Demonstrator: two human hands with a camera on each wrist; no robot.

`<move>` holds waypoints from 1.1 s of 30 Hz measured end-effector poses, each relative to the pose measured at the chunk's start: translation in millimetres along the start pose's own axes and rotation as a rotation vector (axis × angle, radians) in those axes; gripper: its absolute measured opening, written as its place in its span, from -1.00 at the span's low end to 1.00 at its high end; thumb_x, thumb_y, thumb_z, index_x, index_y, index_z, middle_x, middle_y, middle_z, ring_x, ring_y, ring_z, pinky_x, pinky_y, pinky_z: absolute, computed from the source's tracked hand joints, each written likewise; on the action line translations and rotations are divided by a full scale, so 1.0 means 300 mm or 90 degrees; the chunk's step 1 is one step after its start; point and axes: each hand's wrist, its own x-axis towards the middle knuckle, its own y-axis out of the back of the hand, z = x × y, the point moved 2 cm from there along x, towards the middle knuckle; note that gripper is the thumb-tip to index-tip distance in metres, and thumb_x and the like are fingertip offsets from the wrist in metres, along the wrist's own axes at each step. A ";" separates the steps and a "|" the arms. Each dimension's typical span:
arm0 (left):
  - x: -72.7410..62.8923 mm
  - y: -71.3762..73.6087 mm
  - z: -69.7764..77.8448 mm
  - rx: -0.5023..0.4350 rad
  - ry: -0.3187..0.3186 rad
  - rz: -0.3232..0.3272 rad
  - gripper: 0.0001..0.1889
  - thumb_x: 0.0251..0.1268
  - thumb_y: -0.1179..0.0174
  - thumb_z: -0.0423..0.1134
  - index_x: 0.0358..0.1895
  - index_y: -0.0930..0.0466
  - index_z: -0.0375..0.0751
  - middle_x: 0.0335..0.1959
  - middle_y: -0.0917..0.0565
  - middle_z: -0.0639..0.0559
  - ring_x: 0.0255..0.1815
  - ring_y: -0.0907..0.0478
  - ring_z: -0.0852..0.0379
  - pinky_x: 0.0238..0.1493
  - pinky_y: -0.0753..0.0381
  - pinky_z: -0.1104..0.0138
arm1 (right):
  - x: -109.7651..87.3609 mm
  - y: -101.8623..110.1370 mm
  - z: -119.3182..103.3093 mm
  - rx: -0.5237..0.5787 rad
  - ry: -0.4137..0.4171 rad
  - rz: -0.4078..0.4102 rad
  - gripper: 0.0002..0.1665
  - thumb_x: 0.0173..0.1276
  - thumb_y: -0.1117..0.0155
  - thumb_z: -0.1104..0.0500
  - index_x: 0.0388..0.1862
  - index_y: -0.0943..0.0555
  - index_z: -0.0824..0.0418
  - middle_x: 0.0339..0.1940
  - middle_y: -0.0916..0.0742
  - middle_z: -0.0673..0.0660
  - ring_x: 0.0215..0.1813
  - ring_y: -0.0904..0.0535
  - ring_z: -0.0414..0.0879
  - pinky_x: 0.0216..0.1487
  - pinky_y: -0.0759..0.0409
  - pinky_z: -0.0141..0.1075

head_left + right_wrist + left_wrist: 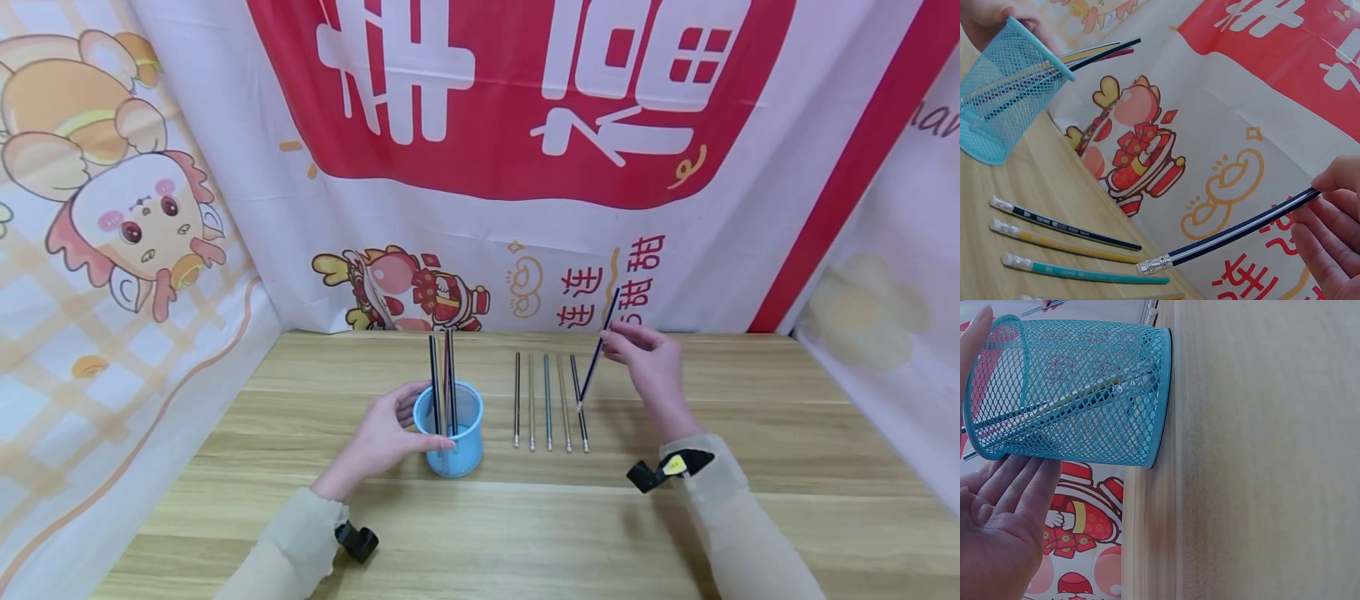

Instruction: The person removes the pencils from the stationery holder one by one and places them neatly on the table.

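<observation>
A light blue mesh pencil cup [467, 454] stands upright on the table, with several pencils [433, 375] leaning inside it. My left hand [386, 433] holds the cup near its rim, thumb in front and fingers behind; the left wrist view shows those fingers [1029, 484] along the mesh. Up to the right, my right hand [648, 360] pinches a dark blue pencil [1235, 231] with a pale stripe near one end. This pencil slants in the air, its silver ferrule and white eraser [1145, 269] pointing down, above the rightmost pencil of a row.
Several pencils lie side by side between cup and right hand, erasers toward me: a black pencil [517, 404], a teal pencil [548, 404], yellowish ones, and a dark one [577, 392] at right. A printed cloth [480, 212] hangs behind the wooden table [525, 533].
</observation>
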 end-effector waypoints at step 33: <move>0.005 -0.001 -0.005 0.002 0.000 0.000 -0.09 0.13 -0.68 -0.09 0.54 -0.44 -0.13 0.50 -0.59 -0.16 0.51 -0.57 -0.21 0.58 -0.53 -0.09 | 0.105 0.036 0.092 -0.177 -0.070 -0.108 -0.43 0.52 -0.43 0.09 0.41 -0.62 0.31 0.30 -0.75 0.37 -0.21 -0.78 -0.33 0.05 -0.84 -0.39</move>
